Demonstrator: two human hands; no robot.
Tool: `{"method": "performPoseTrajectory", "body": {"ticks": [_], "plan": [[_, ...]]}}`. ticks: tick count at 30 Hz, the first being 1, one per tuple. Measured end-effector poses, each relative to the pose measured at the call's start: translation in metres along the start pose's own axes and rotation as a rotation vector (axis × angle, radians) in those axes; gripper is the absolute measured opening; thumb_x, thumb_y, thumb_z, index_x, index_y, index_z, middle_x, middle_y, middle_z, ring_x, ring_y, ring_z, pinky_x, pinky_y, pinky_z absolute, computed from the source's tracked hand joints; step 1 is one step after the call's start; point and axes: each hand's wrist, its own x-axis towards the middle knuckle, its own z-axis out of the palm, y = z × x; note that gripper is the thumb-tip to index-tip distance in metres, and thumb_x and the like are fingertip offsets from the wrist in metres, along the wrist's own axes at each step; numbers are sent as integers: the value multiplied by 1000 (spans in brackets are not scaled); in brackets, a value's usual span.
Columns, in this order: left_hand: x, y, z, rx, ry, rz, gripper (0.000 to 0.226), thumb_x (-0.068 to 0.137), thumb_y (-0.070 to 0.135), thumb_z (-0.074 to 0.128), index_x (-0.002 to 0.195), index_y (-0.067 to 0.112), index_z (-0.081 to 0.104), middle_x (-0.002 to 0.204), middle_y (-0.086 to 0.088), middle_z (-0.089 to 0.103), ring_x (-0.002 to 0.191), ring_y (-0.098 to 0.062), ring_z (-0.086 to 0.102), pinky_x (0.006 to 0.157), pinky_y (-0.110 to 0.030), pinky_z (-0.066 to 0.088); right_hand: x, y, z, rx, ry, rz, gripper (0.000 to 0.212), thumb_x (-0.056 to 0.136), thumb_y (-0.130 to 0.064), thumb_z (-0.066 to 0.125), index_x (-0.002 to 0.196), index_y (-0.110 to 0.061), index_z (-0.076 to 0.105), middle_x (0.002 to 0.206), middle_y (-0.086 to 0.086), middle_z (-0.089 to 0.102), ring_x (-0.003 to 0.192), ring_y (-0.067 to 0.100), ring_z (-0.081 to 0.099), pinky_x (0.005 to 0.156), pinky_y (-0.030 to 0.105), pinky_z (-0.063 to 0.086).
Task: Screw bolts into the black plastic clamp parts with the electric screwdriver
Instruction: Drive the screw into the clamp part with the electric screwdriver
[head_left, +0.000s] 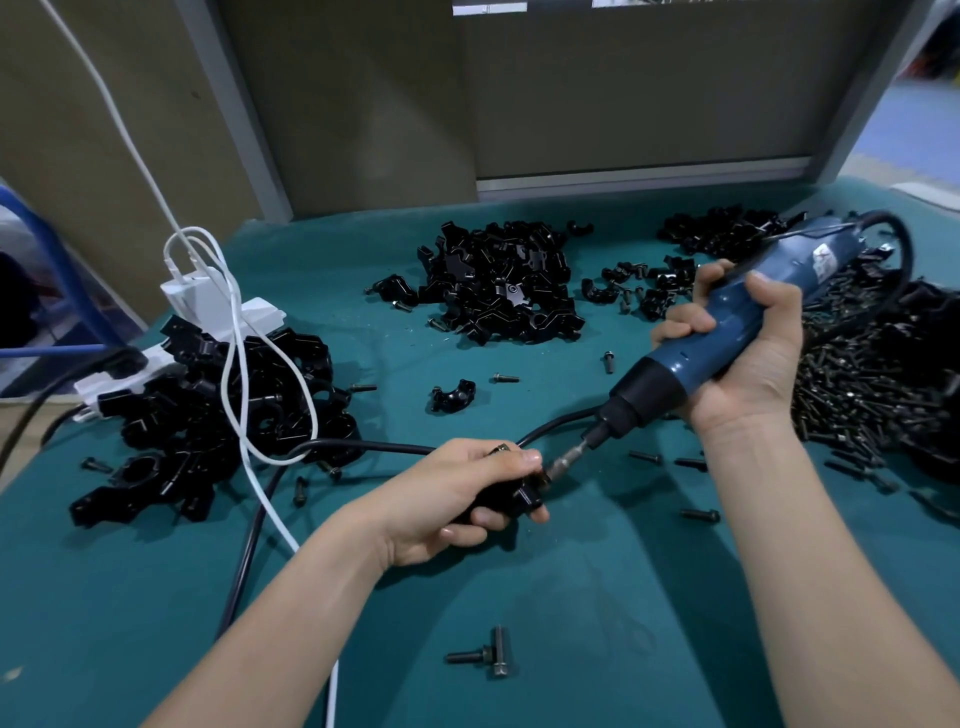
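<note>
Teal cloth covers the bench (519, 597), walled by grey panels at the back; its near middle lies mostly bare between black piles left, centre and right. Left hand (457, 501) grips a black clamp (511, 499) low at centre. Right hand (748, 353) wraps the blue screwdriver (727, 332), its bit tilted down-left, meeting the clamp.

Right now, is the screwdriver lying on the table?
No, the right hand grips the screwdriver above the table, its tip against the clamp part held in the left hand.
</note>
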Motion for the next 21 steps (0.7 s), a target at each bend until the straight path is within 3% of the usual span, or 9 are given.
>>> {"method": "performPoseTrajectory", "body": {"ticks": [3,10,21], "plan": [[2,-1,1,6,19,14,36,69,42,71,83,14,54,75,-12,68,42,-5,29,30,-10,21,0,0,-1,11,-3,7,6,81,-25,51,84,-20,53,78,-9,62,44,4,43,49,18,42],[2,-2,5,42,30,64,40,72,46,65,86,10,55,71,-9,69,43,-5,36,32,-12,26,-1,-2,0,-19,-24,2,13,91,-25,41,84,-21,52,77,-9,60,44,4,43,49,17,42],[3,-3,5,72,49,80,38,73,46,63,83,10,54,71,-9,69,45,-7,26,36,-13,20,-1,-1,0,-22,-58,-8,15,91,-23,39,83,-20,52,76,-9,59,44,4,43,49,18,42]]}}
